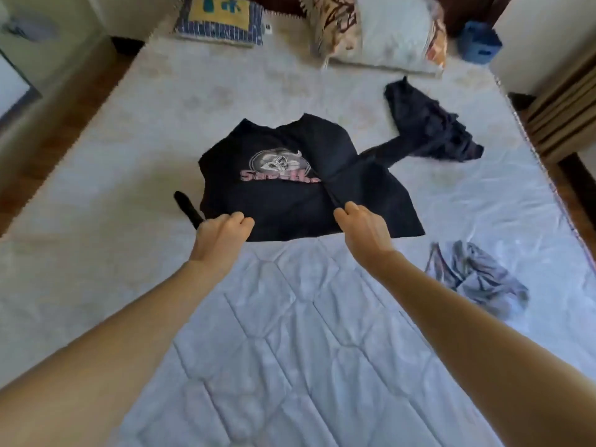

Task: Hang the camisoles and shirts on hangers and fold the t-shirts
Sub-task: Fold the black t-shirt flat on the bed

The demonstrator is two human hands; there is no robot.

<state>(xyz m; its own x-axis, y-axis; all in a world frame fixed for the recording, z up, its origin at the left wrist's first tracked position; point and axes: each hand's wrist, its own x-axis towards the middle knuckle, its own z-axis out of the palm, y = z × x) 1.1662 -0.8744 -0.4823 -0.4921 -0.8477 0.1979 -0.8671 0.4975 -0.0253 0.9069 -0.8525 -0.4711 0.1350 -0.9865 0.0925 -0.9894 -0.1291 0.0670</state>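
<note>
**A:** Closest to you is the bare quilt (290, 333) on the bed (80, 188), nothing folded on it that I can see. Past that, your left hand (222, 235) is curled onto the near hem of the black t-shirt (283, 201), and your right hand (362, 225) pinches a ridge of its cloth just right of the middle.

**B:** So how far along am I?

**A:** Early, I'd judge. That t-shirt lies print-up in the middle of the bed, its right side already turned in over the body, so the first fold looks in hand but not finished. Something dark and narrow (188, 209) pokes out just left of your left hand; I cannot tell what it is.

**B:** And what is left?

**A:** To your right, near the bed's edge, a grey crumpled garment (477, 279) lies unsorted. Further off on the right, a dark garment (432, 124) lies bunched, one end touching the t-shirt. Neither is hung or folded, and I see no hangers here.

**B:** Any containers?

**A:** Only one candidate: a blue crate-like box (480, 41) at the far right, beyond the pillows (380, 30). Its contents are hidden from here. No basket or drawer shows.
</note>
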